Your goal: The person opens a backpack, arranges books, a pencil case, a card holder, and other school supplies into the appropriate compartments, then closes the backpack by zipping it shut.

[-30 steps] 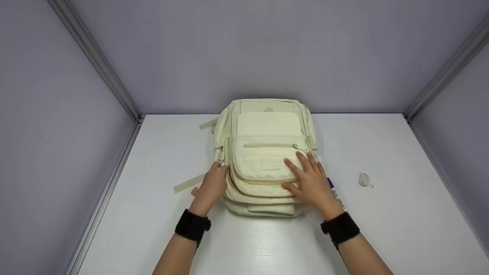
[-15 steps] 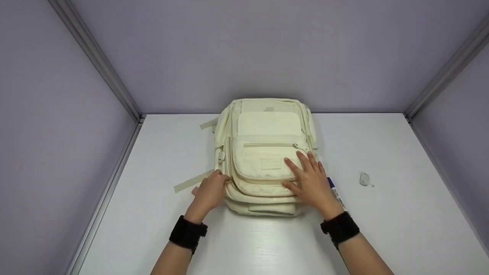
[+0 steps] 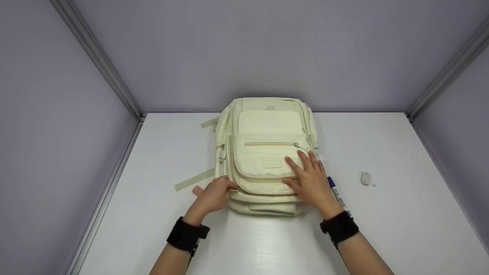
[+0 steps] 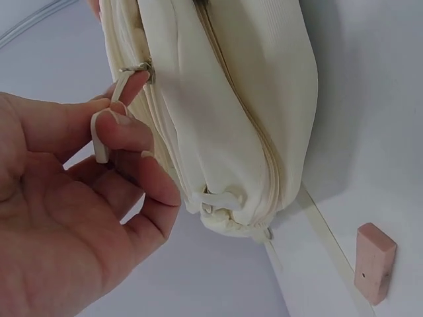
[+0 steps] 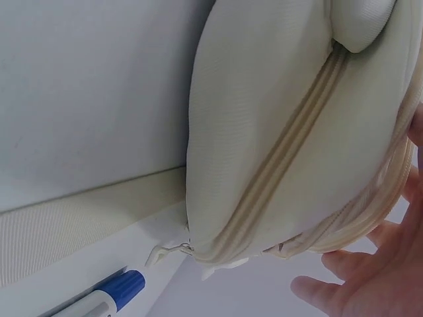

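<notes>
A cream backpack [image 3: 270, 124] lies on the white table, its front pockets facing up. At its lower left side my left hand [image 3: 217, 194] pinches a zipper pull [image 4: 121, 89] between thumb and forefinger. The pull's fabric tab and metal slider show in the left wrist view, on the zipper of a front pocket. My right hand [image 3: 314, 183] rests with spread, straight fingers on the right part of the front pocket. In the right wrist view its fingers lie along the pocket's zippered edge.
A pink block [image 4: 375, 264] lies left of the backpack, near a loose strap [image 3: 194, 180]. To the right are a blue-capped marker [image 3: 338, 194], close by my right wrist, and a small grey-white object [image 3: 365, 178]. Walls enclose the table at the back and sides.
My left hand has moved down along the backpack's left side and slightly right, toward the pocket's lower corner, with the zipper pull. My right hand stays in place.
</notes>
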`<control>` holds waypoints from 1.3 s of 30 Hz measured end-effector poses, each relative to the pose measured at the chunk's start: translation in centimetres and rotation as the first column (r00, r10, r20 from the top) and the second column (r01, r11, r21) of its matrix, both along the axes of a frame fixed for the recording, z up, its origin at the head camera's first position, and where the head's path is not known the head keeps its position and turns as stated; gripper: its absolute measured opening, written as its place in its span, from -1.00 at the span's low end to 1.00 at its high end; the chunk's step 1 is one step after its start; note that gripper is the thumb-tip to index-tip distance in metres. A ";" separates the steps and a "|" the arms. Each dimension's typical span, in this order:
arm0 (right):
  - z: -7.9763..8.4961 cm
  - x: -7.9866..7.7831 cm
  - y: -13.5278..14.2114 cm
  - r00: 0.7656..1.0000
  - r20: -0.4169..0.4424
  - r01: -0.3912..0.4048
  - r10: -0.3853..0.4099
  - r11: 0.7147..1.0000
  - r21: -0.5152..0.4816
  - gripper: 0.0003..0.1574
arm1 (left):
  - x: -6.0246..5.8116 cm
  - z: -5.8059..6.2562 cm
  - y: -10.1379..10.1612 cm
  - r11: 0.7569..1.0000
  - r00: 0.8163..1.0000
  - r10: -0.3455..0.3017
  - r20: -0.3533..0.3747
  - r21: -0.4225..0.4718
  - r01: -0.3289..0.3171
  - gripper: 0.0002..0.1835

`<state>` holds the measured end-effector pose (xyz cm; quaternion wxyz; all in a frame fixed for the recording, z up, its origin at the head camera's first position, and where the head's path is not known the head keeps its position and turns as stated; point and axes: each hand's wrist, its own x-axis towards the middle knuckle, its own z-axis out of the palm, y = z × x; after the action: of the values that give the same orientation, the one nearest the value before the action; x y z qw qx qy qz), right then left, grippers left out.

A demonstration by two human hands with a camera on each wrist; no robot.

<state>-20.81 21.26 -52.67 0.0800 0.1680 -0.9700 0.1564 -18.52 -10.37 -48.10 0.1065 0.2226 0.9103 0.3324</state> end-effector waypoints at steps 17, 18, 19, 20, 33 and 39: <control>0.0 0.1 -0.2 1.000 -0.010 0.013 -0.013 1.000 -0.016 -0.15 | 1.1 -0.2 3.8 0.987 0.989 -0.146 -0.008 0.066 0.146 -0.77; 0.0 0.1 -0.2 1.000 -0.010 0.013 -0.013 1.000 -0.017 -0.16 | 1.2 -0.2 4.0 0.987 0.989 -0.148 -0.013 0.067 0.149 -0.77; 0.0 0.1 -0.2 1.000 -0.010 0.014 -0.014 1.000 -0.017 -0.16 | 1.2 -0.2 4.2 0.986 0.989 -0.149 -0.016 0.067 0.150 -0.77; 0.0 0.1 -0.2 1.000 -0.013 0.014 -0.014 1.000 -0.016 -0.16 | 1.2 -0.2 4.4 0.987 0.989 -0.148 -0.018 0.064 0.149 -0.77; -0.1 0.1 -0.1 1.000 -0.021 0.018 -0.019 1.000 -0.014 -0.15 | 1.9 -0.5 7.5 0.984 0.982 -0.171 -0.077 -0.054 0.167 -0.76; 0.4 0.1 -0.1 1.000 0.022 0.012 -0.012 1.000 -0.004 -0.14 | 1.9 -0.7 7.7 0.990 0.987 -0.138 -0.084 -0.023 0.137 -0.77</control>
<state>-20.66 21.13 -52.24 0.0707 0.1603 -0.9715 0.1597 -16.64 -2.69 -48.78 0.0922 0.2980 0.8992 0.3068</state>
